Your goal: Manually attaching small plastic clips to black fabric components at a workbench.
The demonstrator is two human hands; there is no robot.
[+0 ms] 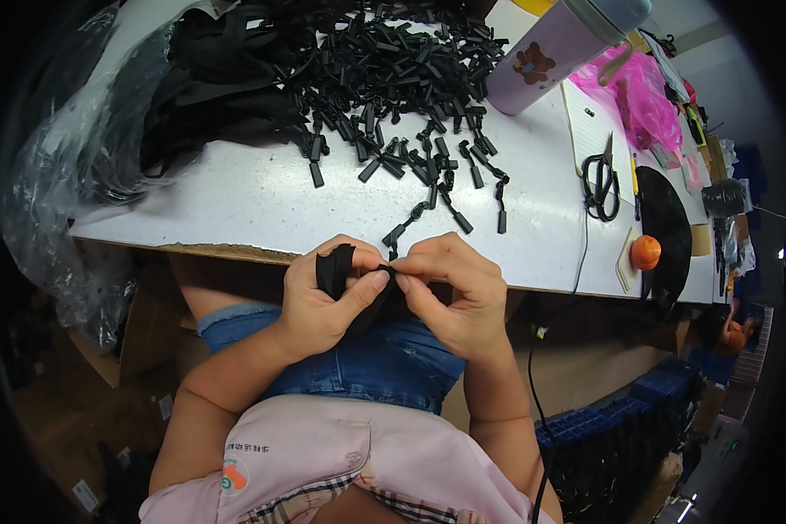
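My left hand (pixel 319 314) pinches a black fabric strip (pixel 334 269), which loops over its fingers and hangs down over my lap. Fingertip to fingertip with it, my right hand (pixel 465 295) is closed at the strip's end, at the table's front edge. A small black zipper-pull-like piece (pixel 396 234) with a rectangular tip lies just beyond the fingertips and seems to run in between them. Whether the right fingers grip this piece or the strip is hidden. A large heap of similar black pulls (pixel 393 61) spreads across the table, with several loose ones on its near side.
Black fabric (pixel 214 96) and clear plastic wrap (pixel 87 166) lie at the left of the white table (pixel 236 196). To the right are a lilac bottle (pixel 546 57), black scissors (pixel 603 183), an orange round item (pixel 645 252) and a pink plastic bag (pixel 642 96). Blue crates (pixel 603 419) stand below.
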